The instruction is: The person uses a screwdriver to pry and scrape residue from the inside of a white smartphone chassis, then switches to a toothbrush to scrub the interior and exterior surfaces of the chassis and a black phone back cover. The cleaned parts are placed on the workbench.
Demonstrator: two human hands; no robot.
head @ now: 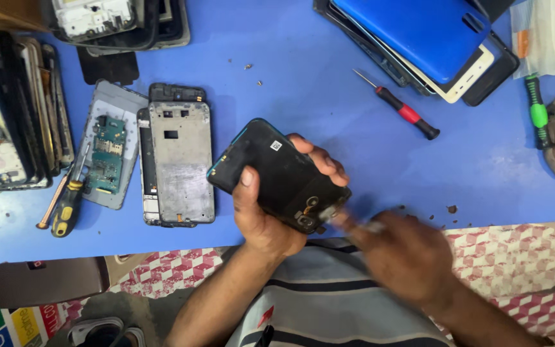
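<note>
**Dark phone body gripped over the blue bench, right hand blurred at its corner**

Your right hand (401, 252) is smeared by motion, so you cannot tell how far its fingers are closed; a thin pale tool (361, 225) seems to lie in it, its tip lost in the blur at the phone's lower corner. The stacks of phone parts along the top and left edges are cut off by the frame.

The phone body (277, 175) is a black, scuffed shell held tilted, one end up to the left and the other down toward you. A small white sticker sits near its upper part, and round camera openings show at the lower corner. It hangs just above the near edge of the blue table (303, 96), right of a bare grey phone frame (180, 160).

Your left hand (266, 212) wraps the shell from below, thumb pressed flat on its face, fingers curled round the far edge. A red-handled screwdriver (401, 108) lies well apart, up to the right.
</note>
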